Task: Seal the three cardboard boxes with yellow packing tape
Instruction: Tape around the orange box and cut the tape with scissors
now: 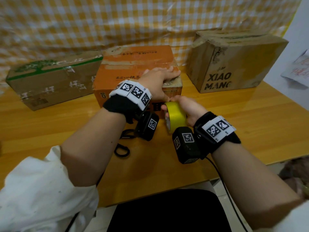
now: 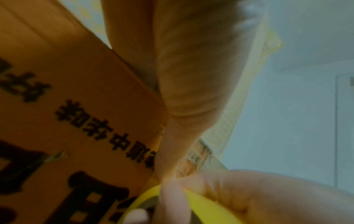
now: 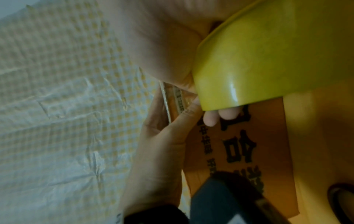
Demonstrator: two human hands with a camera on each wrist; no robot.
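The yellow tape roll (image 1: pixel 175 118) is gripped in the right hand (image 1: pixel 187 108), fingers curled through its core, at frame centre against the near face of the orange box (image 1: pixel 133 67). The left hand (image 1: pixel 160 81) is laid flat, fingers straight, on the box's top right corner, directly above the roll. The tape's run is judged to lie upward over that edge.
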